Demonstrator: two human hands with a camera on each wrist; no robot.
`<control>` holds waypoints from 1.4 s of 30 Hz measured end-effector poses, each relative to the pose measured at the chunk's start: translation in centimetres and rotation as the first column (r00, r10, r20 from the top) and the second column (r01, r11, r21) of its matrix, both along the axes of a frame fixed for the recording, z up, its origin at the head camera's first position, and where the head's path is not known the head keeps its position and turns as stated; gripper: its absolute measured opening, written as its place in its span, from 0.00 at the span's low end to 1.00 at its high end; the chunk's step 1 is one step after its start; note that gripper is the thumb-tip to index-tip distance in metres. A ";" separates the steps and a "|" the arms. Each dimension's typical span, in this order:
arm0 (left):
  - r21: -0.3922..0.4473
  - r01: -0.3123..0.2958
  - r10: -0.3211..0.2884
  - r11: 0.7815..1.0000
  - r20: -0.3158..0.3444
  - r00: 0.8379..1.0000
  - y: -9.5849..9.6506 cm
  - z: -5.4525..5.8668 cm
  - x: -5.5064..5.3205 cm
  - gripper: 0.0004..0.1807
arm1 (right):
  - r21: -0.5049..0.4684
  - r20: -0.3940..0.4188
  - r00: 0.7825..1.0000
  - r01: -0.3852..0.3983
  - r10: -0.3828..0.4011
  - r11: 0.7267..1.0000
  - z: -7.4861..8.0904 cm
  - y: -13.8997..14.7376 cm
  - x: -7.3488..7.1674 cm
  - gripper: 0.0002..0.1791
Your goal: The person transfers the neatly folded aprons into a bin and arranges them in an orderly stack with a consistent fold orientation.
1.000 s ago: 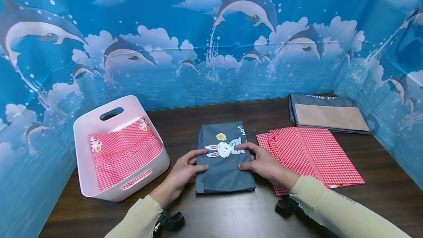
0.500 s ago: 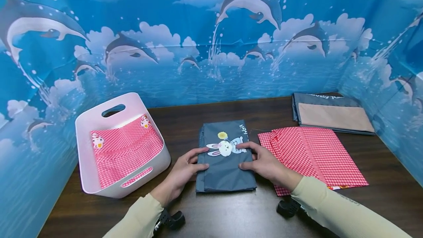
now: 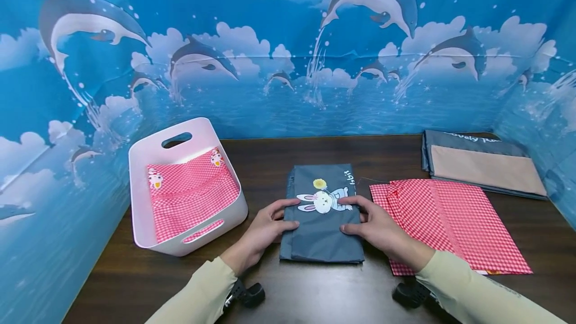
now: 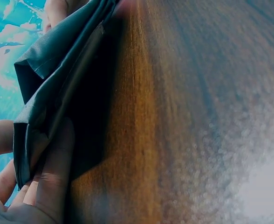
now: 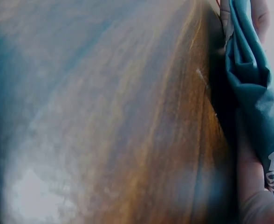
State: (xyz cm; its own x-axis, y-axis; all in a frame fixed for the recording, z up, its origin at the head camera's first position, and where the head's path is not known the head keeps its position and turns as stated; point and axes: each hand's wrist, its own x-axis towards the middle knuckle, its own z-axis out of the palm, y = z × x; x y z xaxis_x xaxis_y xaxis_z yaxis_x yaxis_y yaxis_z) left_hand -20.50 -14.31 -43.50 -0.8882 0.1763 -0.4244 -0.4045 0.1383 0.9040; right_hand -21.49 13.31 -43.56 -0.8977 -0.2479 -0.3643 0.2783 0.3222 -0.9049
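Observation:
A folded dark grey cloth [image 3: 324, 239] with a printed white rabbit and yellow flower lies before me in the head view. My left hand [image 3: 261, 231] grips its left edge, thumb on top and other fingers reaching beneath. On the opposite edge, my right hand [image 3: 382, 229] holds it the same way. Seen from the left wrist, the layered grey cloth [image 4: 58, 60] is raised a little off the table there, with fingers on both faces. From the right wrist, the bunched folds of the cloth [image 5: 253, 98] sit between thumb and fingers, and part of some white lettering shows.
A white basket [image 3: 146, 229] stands at the left, with a red checked cloth [image 3: 193, 194] inside. Another red checked cloth [image 3: 468, 219] lies by my right forearm. Behind it rests a folded grey and beige cloth [image 3: 488, 164]. A dolphin-print curtain [image 3: 252, 114] encloses the dark wooden table [image 3: 333, 294].
The head view has swung left, so everything appears farther right in it. Both hands keep their hold on the grey cloth, with no clear movement relative to it.

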 end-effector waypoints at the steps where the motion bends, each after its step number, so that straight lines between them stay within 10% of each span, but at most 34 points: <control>1: 0.004 0.004 -0.004 1.000 -0.001 1.000 0.1 -0.1 0.0 0.29 | 0.005 0.002 1.000 0.002 -0.002 1.000 0.0 0.1 0.1 0.35; 15: 0.011 0.026 -0.026 1.000 0.006 1.000 1.0 0.2 -0.3 0.29 | 0.039 0.000 0.999 0.041 -0.041 0.998 0.1 0.9 0.4 0.38; 24: -0.134 -0.001 -0.003 0.991 -0.025 1.000 0.8 1.8 -0.4 0.28 | 0.087 -0.046 0.997 0.062 -0.058 0.994 1.1 -0.2 0.4 0.36; 42: -0.139 -0.097 0.062 0.985 -0.240 0.969 -4.9 13.5 0.6 0.32 | -0.126 -0.281 0.957 -0.117 0.078 0.985 11.1 -4.2 -2.4 0.34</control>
State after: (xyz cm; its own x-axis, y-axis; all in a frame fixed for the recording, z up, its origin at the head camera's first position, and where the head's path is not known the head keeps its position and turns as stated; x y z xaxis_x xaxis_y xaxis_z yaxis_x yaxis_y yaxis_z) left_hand -19.94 -19.21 -29.97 -0.9744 0.0517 -0.2187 -0.1989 0.2546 0.9464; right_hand -23.90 9.08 -32.44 -0.9268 -0.3703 -0.0630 -0.0132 0.1997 -0.9798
